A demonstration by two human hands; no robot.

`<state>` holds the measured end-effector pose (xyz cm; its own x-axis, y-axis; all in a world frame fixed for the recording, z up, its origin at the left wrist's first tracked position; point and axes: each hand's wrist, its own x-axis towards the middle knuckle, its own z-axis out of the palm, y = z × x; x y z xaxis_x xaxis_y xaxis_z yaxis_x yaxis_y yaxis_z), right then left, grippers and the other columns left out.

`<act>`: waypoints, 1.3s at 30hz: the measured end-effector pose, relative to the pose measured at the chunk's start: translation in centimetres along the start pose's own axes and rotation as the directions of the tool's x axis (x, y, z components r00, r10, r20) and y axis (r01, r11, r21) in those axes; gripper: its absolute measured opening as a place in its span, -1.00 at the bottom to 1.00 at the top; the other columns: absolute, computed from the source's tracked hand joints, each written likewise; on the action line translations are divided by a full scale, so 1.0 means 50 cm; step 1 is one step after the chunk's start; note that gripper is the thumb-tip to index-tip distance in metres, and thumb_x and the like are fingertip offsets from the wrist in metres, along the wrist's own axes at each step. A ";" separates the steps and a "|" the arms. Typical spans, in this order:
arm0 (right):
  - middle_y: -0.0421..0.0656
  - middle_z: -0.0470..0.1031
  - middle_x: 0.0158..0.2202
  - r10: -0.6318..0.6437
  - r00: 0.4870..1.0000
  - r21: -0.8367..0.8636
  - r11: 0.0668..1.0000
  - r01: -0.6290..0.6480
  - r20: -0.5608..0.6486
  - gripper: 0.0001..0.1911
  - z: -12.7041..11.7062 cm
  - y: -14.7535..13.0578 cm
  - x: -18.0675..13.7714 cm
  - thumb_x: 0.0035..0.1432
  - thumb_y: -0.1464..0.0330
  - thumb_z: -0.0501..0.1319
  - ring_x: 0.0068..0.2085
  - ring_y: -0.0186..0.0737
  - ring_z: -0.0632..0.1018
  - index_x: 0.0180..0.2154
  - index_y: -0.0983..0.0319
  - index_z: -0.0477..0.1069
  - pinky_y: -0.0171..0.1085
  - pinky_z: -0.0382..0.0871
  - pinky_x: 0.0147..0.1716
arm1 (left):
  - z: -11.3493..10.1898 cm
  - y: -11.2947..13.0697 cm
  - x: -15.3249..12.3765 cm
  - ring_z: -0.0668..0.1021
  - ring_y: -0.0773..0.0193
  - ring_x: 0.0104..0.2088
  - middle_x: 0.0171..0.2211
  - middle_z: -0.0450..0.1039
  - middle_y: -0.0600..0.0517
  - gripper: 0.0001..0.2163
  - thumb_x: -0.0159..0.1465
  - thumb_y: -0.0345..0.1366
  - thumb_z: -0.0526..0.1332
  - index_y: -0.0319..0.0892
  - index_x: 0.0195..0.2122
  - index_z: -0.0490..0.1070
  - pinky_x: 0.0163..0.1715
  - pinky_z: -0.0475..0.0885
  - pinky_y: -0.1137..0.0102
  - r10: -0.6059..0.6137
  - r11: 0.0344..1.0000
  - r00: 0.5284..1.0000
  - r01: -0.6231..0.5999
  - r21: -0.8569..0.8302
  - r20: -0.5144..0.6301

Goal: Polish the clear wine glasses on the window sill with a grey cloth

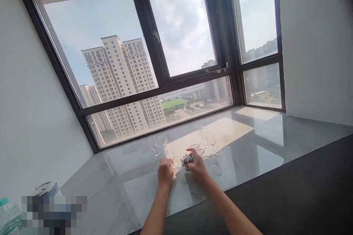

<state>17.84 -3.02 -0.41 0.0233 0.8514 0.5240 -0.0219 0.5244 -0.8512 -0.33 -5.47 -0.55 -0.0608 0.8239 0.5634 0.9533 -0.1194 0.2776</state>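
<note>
My left hand (pixel 165 171) is closed on a clear wine glass (pixel 174 161) held low over the grey marble window ledge (pixel 248 143). My right hand (pixel 196 165) is closed on a small grey cloth (pixel 187 160) pressed against that glass. Two clear stemmed glasses (pixel 158 146) stand upright just beyond my left hand. Two more stemmed glasses (pixel 206 140) stand beyond my right hand, with another glass (pixel 199 149) lying low by my fingers.
A large dark-framed window (pixel 154 55) runs along the back of the ledge, with tall buildings outside. White walls close both ends. A lidded container (pixel 45 189) and a glass jar (pixel 7 216) sit at the near left. The ledge's dark front edge (pixel 275 191) runs diagonally.
</note>
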 end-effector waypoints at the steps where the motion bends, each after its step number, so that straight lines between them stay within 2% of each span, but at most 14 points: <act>1: -0.32 0.38 -0.51 0.000 1.000 0.017 1.000 0.000 0.003 -0.54 0.000 -0.001 0.000 -0.18 0.43 0.20 -0.48 -0.28 0.42 -0.13 0.18 0.39 -0.31 0.28 -0.45 | -0.001 0.001 0.000 0.47 0.19 -0.12 -0.30 0.52 -0.01 -0.69 0.23 -0.57 0.09 -0.11 -0.18 0.55 -0.17 0.34 0.40 -0.004 1.000 1.000 0.004 -0.008 0.005; 4: -0.30 0.39 -0.49 0.014 1.000 0.116 0.993 -0.014 -0.004 -0.55 0.003 0.000 0.003 -0.13 0.38 0.26 -0.49 -0.27 0.43 -0.10 0.20 0.38 -0.30 0.31 -0.48 | -0.001 0.003 0.000 0.48 0.18 -0.13 -0.30 0.53 -0.02 -0.74 0.29 -0.49 0.08 -0.13 -0.20 0.56 -0.16 0.34 0.38 -0.013 0.999 1.000 0.013 -0.031 0.008; 6: -0.25 0.42 -0.44 -0.003 0.998 0.124 0.992 0.010 -0.056 -0.58 0.005 -0.002 0.002 -0.07 0.35 0.27 -0.46 -0.24 0.46 -0.10 0.20 0.36 -0.27 0.36 -0.45 | 0.001 0.004 0.000 0.49 0.19 -0.16 -0.30 0.53 -0.02 -0.77 0.32 -0.42 0.09 -0.12 -0.21 0.56 -0.18 0.35 0.39 -0.017 0.999 1.000 0.017 -0.038 -0.006; 8: -0.18 0.47 -0.35 -0.061 0.984 0.028 0.997 0.066 -0.167 -0.65 0.001 -0.009 -0.003 0.01 0.33 0.25 -0.36 -0.18 0.52 -0.10 0.19 0.35 -0.21 0.42 -0.34 | 0.003 0.005 0.000 0.50 0.21 -0.17 -0.28 0.54 -0.01 -0.80 0.31 -0.39 0.13 -0.12 -0.19 0.56 -0.21 0.35 0.40 -0.017 0.999 1.000 0.017 -0.032 -0.022; 10: -0.10 0.50 -0.22 -0.152 0.945 -0.111 0.986 0.125 -0.288 -0.68 -0.015 -0.022 -0.010 0.08 0.31 0.21 -0.21 -0.10 0.55 -0.09 0.16 0.33 -0.13 0.44 -0.19 | 0.006 0.005 0.000 0.51 0.22 -0.18 -0.28 0.54 0.00 -0.82 0.32 -0.35 0.15 -0.13 -0.19 0.56 -0.23 0.35 0.41 -0.019 1.000 0.999 0.018 -0.018 -0.032; 13: -0.05 0.49 -0.15 -0.242 0.873 -0.252 0.957 0.143 -0.424 -0.62 -0.069 -0.045 -0.016 0.14 0.24 0.20 -0.13 -0.05 0.54 -0.01 0.14 0.25 -0.11 0.43 -0.14 | 0.007 0.005 -0.001 0.51 0.23 -0.22 -0.32 0.53 0.00 -0.79 0.36 -0.32 0.10 -0.15 -0.26 0.55 -0.26 0.33 0.41 -0.045 0.999 0.998 0.045 -0.009 -0.040; 16: -0.06 0.47 -0.16 -0.257 0.769 -0.322 0.944 0.070 -0.585 -0.52 -0.152 -0.055 -0.003 0.15 0.20 0.20 -0.14 -0.04 0.53 0.08 0.15 0.18 -0.14 0.41 -0.18 | 0.006 0.007 -0.001 0.51 0.22 -0.21 -0.31 0.52 -0.02 -0.76 0.38 -0.32 0.06 -0.16 -0.29 0.53 -0.27 0.32 0.41 -0.054 0.999 0.998 0.054 -0.008 -0.034; 18: -0.04 0.46 -0.13 -0.279 0.734 -0.399 0.917 0.012 -0.619 -0.50 -0.213 -0.047 0.017 0.16 0.22 0.18 -0.13 -0.03 0.53 0.11 0.17 0.15 -0.14 0.39 -0.19 | 0.005 0.008 0.000 0.51 0.19 -0.18 -0.29 0.52 -0.03 -0.77 0.37 -0.31 0.07 -0.16 -0.30 0.53 -0.25 0.32 0.40 -0.048 0.999 0.998 0.048 -0.001 -0.033; 19: -0.02 0.46 -0.09 -0.291 0.732 -0.461 0.887 -0.036 -0.616 -0.51 -0.241 -0.038 0.029 0.15 0.24 0.17 -0.09 0.00 0.52 0.10 0.17 0.17 -0.14 0.37 -0.18 | 0.005 0.008 0.000 0.51 0.19 -0.17 -0.29 0.52 -0.04 -0.77 0.37 -0.30 0.08 -0.17 -0.30 0.53 -0.25 0.32 0.40 -0.046 0.999 0.998 0.046 0.004 -0.034; 21: -0.01 0.46 -0.09 -0.277 0.774 -0.573 0.809 -0.131 -0.569 -0.52 -0.289 -0.012 0.052 0.12 0.29 0.14 -0.03 0.06 0.48 0.09 0.18 0.19 -0.16 0.33 -0.22 | 0.005 0.008 0.002 0.50 0.18 -0.18 -0.30 0.51 -0.03 -0.78 0.36 -0.29 0.10 -0.16 -0.33 0.53 -0.25 0.31 0.40 -0.052 0.999 0.998 0.053 0.010 -0.036; 24: 0.01 0.46 -0.12 -0.137 0.844 -0.627 0.732 -0.266 -0.519 -0.50 -0.330 0.028 0.078 0.12 0.33 0.10 -0.03 0.07 0.47 0.12 0.20 0.19 -0.19 0.27 -0.29 | 0.006 0.008 0.004 0.49 0.19 -0.20 -0.31 0.51 -0.01 -0.78 0.36 -0.28 0.10 -0.14 -0.34 0.53 -0.27 0.31 0.40 -0.062 0.998 0.997 0.063 0.012 -0.034; 28: 0.03 0.43 -0.11 0.054 0.834 -0.607 0.660 -0.443 -0.550 -0.49 -0.338 0.053 0.088 0.18 0.29 0.09 -0.17 0.00 0.49 0.17 0.20 0.18 -0.22 0.19 -0.36 | 0.004 0.009 0.004 0.49 0.20 -0.19 -0.32 0.51 0.00 -0.78 0.36 -0.27 0.11 -0.13 -0.34 0.52 -0.27 0.30 0.40 -0.058 0.998 0.998 0.059 0.022 -0.022; 33: 0.01 0.42 -0.15 0.088 0.859 -0.650 0.616 -0.445 -0.505 -0.48 -0.333 0.054 0.087 0.20 0.30 0.09 -0.21 -0.04 0.47 0.20 0.20 0.16 -0.23 0.16 -0.37 | 0.002 0.010 0.004 0.48 0.21 -0.28 -0.40 0.46 0.00 -0.72 0.37 -0.23 0.09 -0.15 -0.46 0.43 -0.34 0.24 0.40 -0.079 0.992 0.996 0.083 0.094 -0.043; 39: 0.02 0.44 -0.20 0.118 0.873 -0.669 0.597 -0.443 -0.473 -0.50 -0.337 0.060 0.093 0.20 0.34 0.10 -0.19 -0.03 0.47 0.18 0.23 0.18 -0.25 0.11 -0.40 | -0.001 0.010 0.004 0.46 0.25 -0.41 -0.51 0.40 0.03 -0.68 0.38 -0.19 0.05 -0.13 -0.53 0.31 -0.41 0.14 0.40 -0.110 0.989 0.994 0.112 0.099 -0.021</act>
<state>34.71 2.39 -1.05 0.4905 0.8011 0.3429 0.6455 -0.0696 -0.7606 0.12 -5.37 -0.27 -0.1717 0.8200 0.5460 0.9650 0.0286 0.2606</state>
